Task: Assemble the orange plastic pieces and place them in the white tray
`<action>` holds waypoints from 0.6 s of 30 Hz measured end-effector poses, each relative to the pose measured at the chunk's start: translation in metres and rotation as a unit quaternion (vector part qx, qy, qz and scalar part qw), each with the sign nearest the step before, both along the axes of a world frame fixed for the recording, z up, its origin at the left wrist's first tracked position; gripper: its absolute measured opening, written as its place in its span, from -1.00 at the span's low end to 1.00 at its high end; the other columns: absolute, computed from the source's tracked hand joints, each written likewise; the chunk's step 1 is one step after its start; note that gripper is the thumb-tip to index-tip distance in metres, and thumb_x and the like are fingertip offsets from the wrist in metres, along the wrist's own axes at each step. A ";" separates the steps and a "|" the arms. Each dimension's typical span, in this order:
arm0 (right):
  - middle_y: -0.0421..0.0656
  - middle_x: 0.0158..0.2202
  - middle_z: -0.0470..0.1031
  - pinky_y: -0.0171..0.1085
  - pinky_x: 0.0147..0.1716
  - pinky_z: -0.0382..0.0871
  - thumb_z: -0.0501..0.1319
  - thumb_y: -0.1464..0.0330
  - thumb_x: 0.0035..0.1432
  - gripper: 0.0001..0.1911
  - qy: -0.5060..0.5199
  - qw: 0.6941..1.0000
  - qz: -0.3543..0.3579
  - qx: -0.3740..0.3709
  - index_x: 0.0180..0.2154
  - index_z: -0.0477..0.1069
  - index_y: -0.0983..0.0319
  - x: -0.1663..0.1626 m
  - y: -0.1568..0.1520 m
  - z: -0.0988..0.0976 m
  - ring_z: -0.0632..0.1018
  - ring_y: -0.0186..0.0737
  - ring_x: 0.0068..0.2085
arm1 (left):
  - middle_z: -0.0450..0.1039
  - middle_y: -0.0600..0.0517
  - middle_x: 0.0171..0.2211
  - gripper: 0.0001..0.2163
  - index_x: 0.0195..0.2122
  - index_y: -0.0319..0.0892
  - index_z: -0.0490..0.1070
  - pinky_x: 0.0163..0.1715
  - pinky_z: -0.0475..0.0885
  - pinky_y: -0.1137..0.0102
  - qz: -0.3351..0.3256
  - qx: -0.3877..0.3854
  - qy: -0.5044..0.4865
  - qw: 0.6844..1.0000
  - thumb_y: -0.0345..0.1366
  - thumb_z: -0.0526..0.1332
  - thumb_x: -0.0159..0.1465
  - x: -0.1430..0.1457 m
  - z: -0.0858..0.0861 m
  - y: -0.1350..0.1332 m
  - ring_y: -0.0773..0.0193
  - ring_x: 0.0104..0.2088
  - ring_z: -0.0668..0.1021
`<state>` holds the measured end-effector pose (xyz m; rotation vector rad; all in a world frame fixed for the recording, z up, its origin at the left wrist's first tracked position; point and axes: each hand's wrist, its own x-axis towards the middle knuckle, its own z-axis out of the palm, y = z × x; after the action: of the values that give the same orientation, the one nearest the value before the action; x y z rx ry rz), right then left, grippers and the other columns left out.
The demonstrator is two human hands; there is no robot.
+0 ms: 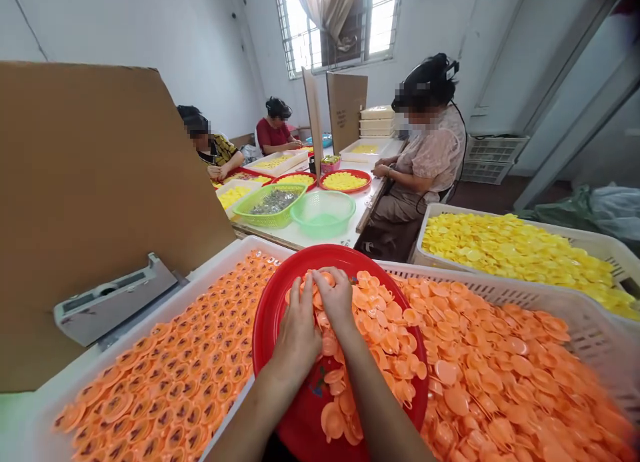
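Observation:
Both my hands reach into a round red tray (pixel 270 295) that holds a heap of loose orange plastic pieces (pixel 385 315), small and round like little lids. My left hand (pixel 299 325) lies at the left side of the heap, its fingers stretched forward and close together. Right beside it, my right hand (pixel 337 299) bends over the pieces with fingers parted. The fingertips of both hands nearly meet around a few orange pieces (pixel 327 279). What lies under the palms is hidden.
At left, a white tray (pixel 240 249) carries rows of orange pieces with dark marks (pixel 185 375). A crate at right holds loose orange pieces (pixel 500 355); yellow pieces (pixel 520 249) fill another. A cardboard sheet (pixel 100 202) stands left. Several co-workers sit beyond, near green baskets (pixel 323 215).

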<state>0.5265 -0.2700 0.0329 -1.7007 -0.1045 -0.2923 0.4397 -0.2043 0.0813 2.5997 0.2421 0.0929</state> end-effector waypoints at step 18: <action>0.06 0.19 0.30 0.21 0.06 0.13 0.21 0.09 0.20 -0.55 -0.095 0.941 0.089 -0.313 0.08 0.41 0.08 -0.012 0.014 0.016 0.30 0.17 0.14 | 0.55 0.03 -0.57 -0.77 -0.23 -0.21 0.44 -0.53 0.52 0.28 0.249 -0.458 0.050 0.852 -0.40 0.32 0.05 -0.007 -0.012 0.079 0.11 -0.59 0.58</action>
<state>0.5147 -0.2559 0.0487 -2.2723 -0.5394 -0.3060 0.4329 -0.1249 0.0695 1.5414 0.7821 0.0112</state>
